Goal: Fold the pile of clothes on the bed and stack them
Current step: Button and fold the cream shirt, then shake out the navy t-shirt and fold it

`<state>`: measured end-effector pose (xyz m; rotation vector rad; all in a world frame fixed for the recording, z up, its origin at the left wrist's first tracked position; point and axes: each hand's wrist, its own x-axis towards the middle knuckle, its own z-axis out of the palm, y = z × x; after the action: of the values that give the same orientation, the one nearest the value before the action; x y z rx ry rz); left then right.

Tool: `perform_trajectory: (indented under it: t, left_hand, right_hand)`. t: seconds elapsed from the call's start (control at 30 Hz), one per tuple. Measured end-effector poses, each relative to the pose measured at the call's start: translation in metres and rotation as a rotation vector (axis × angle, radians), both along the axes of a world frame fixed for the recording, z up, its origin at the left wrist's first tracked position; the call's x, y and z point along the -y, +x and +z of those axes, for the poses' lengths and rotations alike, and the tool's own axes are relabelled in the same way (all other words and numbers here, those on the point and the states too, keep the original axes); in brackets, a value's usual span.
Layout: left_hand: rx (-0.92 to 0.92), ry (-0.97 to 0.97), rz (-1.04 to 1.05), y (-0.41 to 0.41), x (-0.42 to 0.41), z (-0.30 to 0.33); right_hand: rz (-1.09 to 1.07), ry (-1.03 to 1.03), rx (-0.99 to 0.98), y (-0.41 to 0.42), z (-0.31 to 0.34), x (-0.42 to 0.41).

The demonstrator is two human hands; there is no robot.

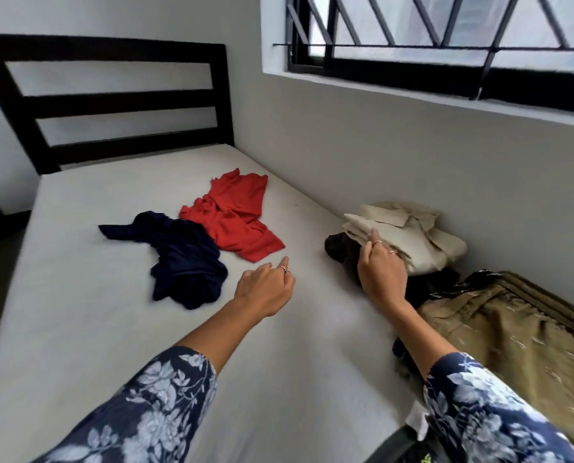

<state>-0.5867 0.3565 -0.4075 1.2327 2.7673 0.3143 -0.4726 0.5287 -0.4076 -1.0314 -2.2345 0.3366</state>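
Note:
A crumpled red garment [235, 216] and a crumpled navy garment [182, 259] lie side by side in the middle of the bed [78, 289]. By the wall a folded beige garment [409, 235] tops a stack over a dark brown garment [340, 248]. My right hand [381, 272] rests against the near edge of the beige garment, fingers bent; whether it grips the cloth is unclear. My left hand [265, 287] hovers over the bare sheet just right of the navy garment, loosely curled with the forefinger out, holding nothing.
An olive patterned garment [513, 332] lies spread at the right, next to the wall. A black slatted headboard [112, 105] stands at the far end. A barred window [446, 45] runs above the wall on the right.

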Motion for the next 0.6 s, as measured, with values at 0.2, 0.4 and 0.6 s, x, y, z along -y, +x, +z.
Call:
perform_trajectory:
  t: [0.2,0.4,0.6]
  left_hand:
    - [0.049,0.004,0.159,-0.036,0.075,-0.006]
    - [0.154,-0.008,0.297,-0.079,0.147,-0.009]
    - [0.114,-0.050,0.367,-0.125,0.182,-0.023]
  right_hand:
    - [0.133,0.077,0.062,-0.046,-0.007,0.066]
    - [0.312,0.109,0.269,-0.099,-0.020,0.132]
    - [0.441,-0.005,0.368,-0.159,-0.042,0.179]
